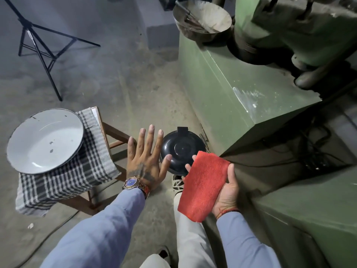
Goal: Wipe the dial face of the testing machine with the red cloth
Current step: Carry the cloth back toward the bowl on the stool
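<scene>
Red cloth (pixel 201 187) lies across my right grip (pixel 224 190), loosely cupped; my left grip (pixel 145 161) hovers spread wide; I read no lettering.

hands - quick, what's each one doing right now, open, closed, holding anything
Left hand: open, fingers spread flat, palm down, holding nothing.
Right hand: palm up, holding the folded red cloth draped across it.
</scene>
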Demonstrator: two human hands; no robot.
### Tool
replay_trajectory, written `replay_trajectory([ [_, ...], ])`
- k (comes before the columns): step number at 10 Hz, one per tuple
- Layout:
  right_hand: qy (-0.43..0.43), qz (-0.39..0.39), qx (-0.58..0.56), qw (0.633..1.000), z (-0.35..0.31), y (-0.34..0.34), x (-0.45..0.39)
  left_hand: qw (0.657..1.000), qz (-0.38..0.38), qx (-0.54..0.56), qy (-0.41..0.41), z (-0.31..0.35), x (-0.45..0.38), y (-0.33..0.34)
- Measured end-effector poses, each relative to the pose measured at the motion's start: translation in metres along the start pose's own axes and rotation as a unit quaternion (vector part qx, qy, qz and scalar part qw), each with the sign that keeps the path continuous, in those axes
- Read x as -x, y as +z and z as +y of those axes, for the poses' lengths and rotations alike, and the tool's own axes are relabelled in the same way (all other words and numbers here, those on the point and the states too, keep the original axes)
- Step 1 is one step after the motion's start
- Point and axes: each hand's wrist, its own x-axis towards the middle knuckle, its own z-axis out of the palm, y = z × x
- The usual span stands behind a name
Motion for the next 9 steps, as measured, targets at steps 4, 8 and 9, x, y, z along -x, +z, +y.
replay_trajectory([
  [4, 0.042, 0.138, -0.004, 0.990, 0.017, -0.027, -0.053, 0.999, -0.042, 0.011, -0.017, -0.004, -0.019, 0.044],
  [8, 0.152, 0.348, 0.020, 0.925, 0.016, -0.030, -0.130, 0.998, -0.059, 0.007, -0.023, -0.022, -0.051, 0.056],
  [9, 0.120, 0.345, 0.079, 0.927, 0.007, -0.012, -0.134, 0.999, -0.044, 0.007, -0.018, -0.018, -0.059, 0.048],
])
